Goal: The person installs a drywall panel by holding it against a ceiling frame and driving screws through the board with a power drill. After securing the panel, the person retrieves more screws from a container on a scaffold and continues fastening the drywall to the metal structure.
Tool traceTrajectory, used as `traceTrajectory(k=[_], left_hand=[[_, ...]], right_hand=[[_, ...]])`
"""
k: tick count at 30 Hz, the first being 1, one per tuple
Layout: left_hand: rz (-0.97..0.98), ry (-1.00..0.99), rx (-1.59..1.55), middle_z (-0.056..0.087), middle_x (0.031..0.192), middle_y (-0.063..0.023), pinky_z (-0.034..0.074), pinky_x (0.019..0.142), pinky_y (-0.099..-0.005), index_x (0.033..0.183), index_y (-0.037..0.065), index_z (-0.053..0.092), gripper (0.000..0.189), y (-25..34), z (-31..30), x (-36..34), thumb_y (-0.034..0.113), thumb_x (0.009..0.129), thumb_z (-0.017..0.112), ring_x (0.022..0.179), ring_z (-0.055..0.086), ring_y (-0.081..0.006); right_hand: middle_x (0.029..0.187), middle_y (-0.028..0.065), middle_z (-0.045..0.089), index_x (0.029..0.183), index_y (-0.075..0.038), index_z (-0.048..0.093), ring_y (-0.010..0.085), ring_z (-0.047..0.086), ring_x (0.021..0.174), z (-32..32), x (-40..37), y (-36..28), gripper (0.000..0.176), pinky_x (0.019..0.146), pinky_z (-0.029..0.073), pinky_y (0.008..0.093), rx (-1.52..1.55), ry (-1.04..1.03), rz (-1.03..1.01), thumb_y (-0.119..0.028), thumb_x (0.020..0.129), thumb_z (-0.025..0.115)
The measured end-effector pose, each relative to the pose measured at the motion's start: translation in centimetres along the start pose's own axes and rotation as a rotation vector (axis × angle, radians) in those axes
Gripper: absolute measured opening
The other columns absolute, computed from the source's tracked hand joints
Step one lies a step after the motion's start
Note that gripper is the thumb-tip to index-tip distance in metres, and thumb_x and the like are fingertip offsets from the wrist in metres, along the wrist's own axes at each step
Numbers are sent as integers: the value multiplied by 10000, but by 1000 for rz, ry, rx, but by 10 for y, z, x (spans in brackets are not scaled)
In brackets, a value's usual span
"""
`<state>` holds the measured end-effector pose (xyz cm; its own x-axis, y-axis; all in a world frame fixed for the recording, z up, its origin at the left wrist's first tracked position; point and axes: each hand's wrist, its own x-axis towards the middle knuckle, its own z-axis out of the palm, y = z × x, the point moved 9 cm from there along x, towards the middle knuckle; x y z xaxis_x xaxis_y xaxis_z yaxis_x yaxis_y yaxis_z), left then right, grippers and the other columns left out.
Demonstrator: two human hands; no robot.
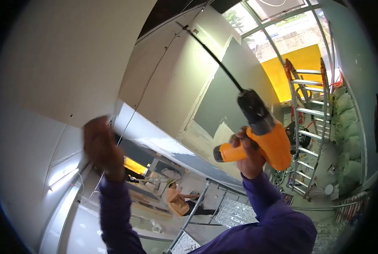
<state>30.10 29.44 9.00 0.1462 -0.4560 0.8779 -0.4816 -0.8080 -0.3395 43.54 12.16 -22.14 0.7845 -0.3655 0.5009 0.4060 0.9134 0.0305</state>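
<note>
My right hand [250, 158] is wrapped around the grip of an orange cordless drill [271, 146] with a black chuck. A long, thin black bit [214, 57] runs from the chuck up and left, its tip overlapping the upper wall in this view. My left hand [101, 146] is raised in front of the pale panel [66, 55] at the left. Motion smears its fingers, and I cannot tell whether they hold anything. A thin cable [144, 95] hangs down close beside that hand. Both arms have purple sleeves.
Below are scaffold rails [193, 207] and a perforated metal platform [235, 211]. A person [178, 199] in an orange top sits on the floor beyond. An aluminium stepladder [309, 112] stands at the right beside stacked green sacks [345, 127]. A lit tube lamp [64, 179] is at the left.
</note>
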Motion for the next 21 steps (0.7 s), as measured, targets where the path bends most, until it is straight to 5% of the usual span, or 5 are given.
traceTrajectory(k=[2,4,6,12,21], left_hand=[[-738,-175,-696,547,782,-27,367,566,-242,1176,1,563,379,-59,87,-26,323,978,534,626,479,-117],[-932,-114,-1447,538,787,-5,351,542,-241,1251,9,542,456,-95,161,-27,373,976,512,615,474,-96],[-1214,297,-1509,576,824,-18,314,513,-253,1316,-3,499,564,-97,202,-16,454,991,445,565,397,-101],[-991,458,-2395,653,1051,-129,304,517,-271,1308,-57,473,782,-116,231,57,631,972,317,594,389,-113],[-1227,572,-2166,623,880,-108,245,456,-251,1130,-38,530,829,-108,222,60,701,942,205,470,240,-106]], right_hand=[[984,71,598,1127,-27,541,169,570,796,-4,-8,-8,252,774,467,356,-23,2,-15,-94,900,628],[1030,86,605,1174,-47,501,173,581,783,-7,-16,-15,294,776,472,381,-65,-33,-61,-105,910,617],[1018,90,601,1168,-29,491,177,588,782,-12,-22,-17,293,783,476,386,-113,-30,-71,-117,915,610],[975,79,589,1118,-14,514,176,590,798,-18,-32,-26,254,778,475,374,-255,-28,-74,-109,907,617],[1012,79,601,1158,-40,522,180,578,828,-11,-23,-21,341,781,473,363,-251,15,-11,-148,879,686]])
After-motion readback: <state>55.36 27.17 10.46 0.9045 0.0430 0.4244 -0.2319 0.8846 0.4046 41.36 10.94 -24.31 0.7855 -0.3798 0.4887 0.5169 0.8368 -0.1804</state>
